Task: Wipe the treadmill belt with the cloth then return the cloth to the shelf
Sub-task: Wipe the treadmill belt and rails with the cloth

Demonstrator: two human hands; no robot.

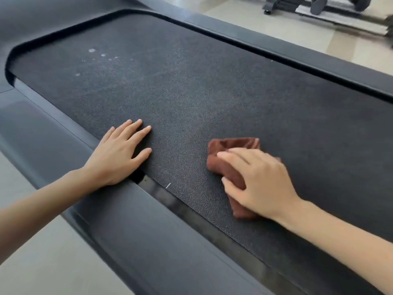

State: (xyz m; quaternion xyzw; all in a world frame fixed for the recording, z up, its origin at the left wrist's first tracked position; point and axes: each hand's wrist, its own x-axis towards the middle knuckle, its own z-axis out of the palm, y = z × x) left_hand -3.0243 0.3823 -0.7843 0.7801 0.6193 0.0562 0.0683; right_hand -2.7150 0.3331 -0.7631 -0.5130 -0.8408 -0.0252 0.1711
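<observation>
Belt: the treadmill belt is black and finely textured, and runs from the rounded end at upper left to the lower right edge of the view.

Cloth: a reddish-brown cloth lies bunched on the belt, nearer the near edge than the far one. Its folded front sticks out beyond the fingers, and a tail of it shows below the wrist side of the palm.

Right hand: the right hand lies on top of the cloth with its fingers bent over the folds. The thumb is tucked into the side of the fabric, so the hand grips the cloth and presses it against the belt. Its outline is slightly blurred.

Left hand: the left hand lies flat, with straight, slightly spread fingers and nothing held. The fingers and thumb rest on the belt (the heel of the palm sits over the gap at the belt's edge). It is well apart from the cloth.

Near rail: a dark grey side rail borders the belt on the person's side, under the left forearm.

Far rail: a matching rail runs along the opposite edge.

Marks: pale spots dot the belt near its rounded end, well away from both hands. A small white fleck sits at the near edge, between the hands.

Surroundings: a light tiled floor shows beyond the far rail. The dark base of other equipment is at the top right (too cut off to identify).
</observation>
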